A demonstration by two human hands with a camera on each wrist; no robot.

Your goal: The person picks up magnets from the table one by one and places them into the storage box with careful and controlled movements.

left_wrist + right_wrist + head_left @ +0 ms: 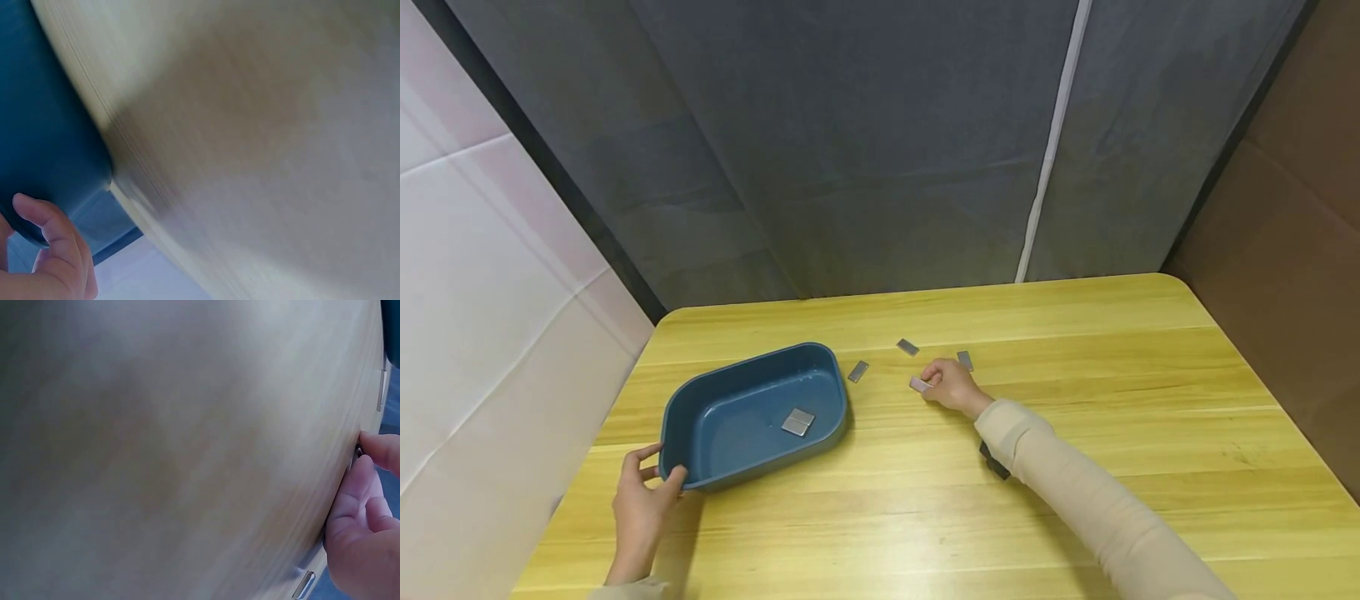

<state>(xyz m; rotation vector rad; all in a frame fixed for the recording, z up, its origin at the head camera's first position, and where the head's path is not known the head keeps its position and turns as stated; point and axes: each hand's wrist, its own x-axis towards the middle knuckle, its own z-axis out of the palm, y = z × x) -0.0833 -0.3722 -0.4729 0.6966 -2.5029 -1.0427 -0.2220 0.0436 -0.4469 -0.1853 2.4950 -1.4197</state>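
A blue plastic basin with rounded corners stands on the left of the table. Its near left corner is gripped by my left hand, thumb at the rim and fingers around the outside wall; the left wrist view shows the fingers curled at the rim. Two flat silver-grey rectangular pieces lie side by side inside the basin. Right of the basin, my right hand pinches another such rectangular piece between thumb and fingers, close over the tabletop.
Three more grey pieces lie on the wooden table: one piece beside the basin, another farther back, a third just behind my right hand. A grey curtain hangs behind the table, with a white panel at left.
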